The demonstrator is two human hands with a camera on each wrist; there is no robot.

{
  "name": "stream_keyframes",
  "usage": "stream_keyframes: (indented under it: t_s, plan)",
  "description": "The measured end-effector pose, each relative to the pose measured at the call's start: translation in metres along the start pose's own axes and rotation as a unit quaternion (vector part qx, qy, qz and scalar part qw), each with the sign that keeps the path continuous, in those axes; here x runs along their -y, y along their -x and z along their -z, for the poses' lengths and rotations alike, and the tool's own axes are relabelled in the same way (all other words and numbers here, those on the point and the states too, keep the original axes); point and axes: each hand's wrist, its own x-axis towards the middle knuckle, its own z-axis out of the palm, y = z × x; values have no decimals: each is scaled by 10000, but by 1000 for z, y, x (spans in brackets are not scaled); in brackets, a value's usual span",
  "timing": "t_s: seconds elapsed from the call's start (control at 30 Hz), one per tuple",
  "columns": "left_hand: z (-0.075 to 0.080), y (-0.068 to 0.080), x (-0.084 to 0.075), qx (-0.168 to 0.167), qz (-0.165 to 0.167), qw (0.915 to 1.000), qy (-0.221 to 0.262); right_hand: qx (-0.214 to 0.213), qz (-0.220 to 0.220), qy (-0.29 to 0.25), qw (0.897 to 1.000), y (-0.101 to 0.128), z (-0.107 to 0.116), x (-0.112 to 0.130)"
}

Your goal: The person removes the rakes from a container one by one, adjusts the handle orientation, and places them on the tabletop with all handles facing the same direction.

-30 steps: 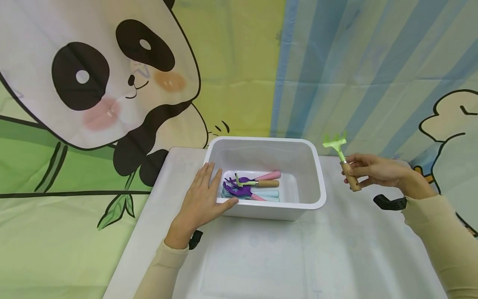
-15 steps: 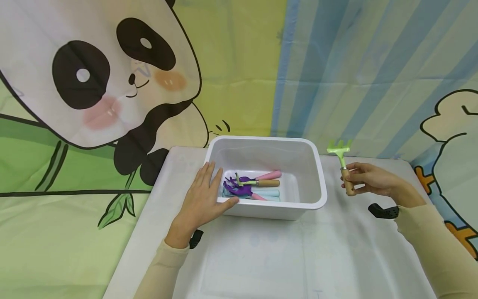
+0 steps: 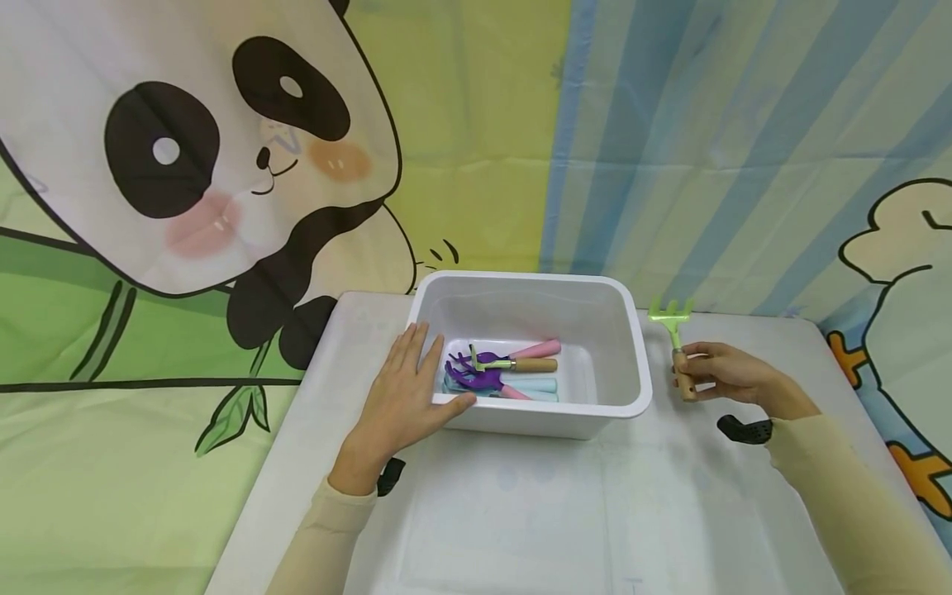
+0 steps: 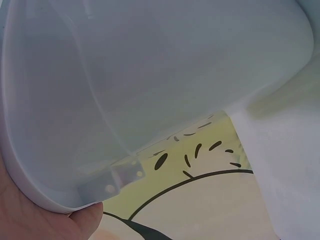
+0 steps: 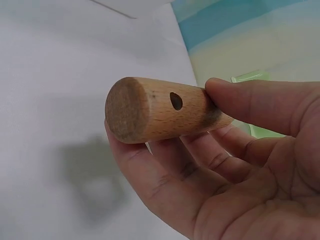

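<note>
A small green rake (image 3: 680,362) is held to the right of the white bin and apart from it, its green head toward the far side and its wooden handle (image 5: 162,120) toward the near side. The handle has a dark oval hole (image 5: 176,101) near its butt end (the right wrist view shows it closely). The right hand (image 3: 725,372) pinches this handle between thumb and curled fingers, and a shadow falls on the white cloth beneath.

The left hand (image 3: 405,388) rests on the near left corner of the bin (image 3: 535,422), fingers straight along the left rim and thumb out along the near one; it grips no tool.

Inside the bin, toward the left and near side, tools lie in a loose pile. A second wooden handle (image 3: 534,364) lies on top, between a pink handle (image 3: 537,349) on the far side and pale blue handles (image 3: 539,385) on the near side. Purple claw heads (image 3: 476,380) bunch at the left.

The bin stands on a table under the white cloth (image 3: 513,512). Beyond it hangs a printed backdrop, with a panda (image 3: 260,223) at left and blue stripes (image 3: 617,165) at right.
</note>
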Motion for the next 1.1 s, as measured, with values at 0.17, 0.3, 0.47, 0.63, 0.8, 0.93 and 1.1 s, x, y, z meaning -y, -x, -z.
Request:
stream_keyframes:
  t_s: [0.17,0.3,0.47,0.63,0.8,0.93,1.1]
  plan:
    - [1,0,-1,19,17,10000,9,-70,-154,-34,9999,-8,0,-8]
    - [1,0,-1,47,30,10000,-3,-37,-154,-85,9998,-11,-1,-11]
    - [1,0,-1,20,18,10000,-4,17,-186,-103,9998,-15,-1,-15]
    - [0,0,-1,8,29,10000,-17,78,-192,-36,9998,-17,0,-17]
    - [0,-1,-2,-19,17,10000,-29,105,-230,-44,9997,-18,1,-19]
    - [0,0,-2,-23,5,10000,-38,77,-313,-74,9995,-19,1,-19]
    - [0,0,-2,10,30,10000,-47,115,-349,-80,9993,-20,1,-19]
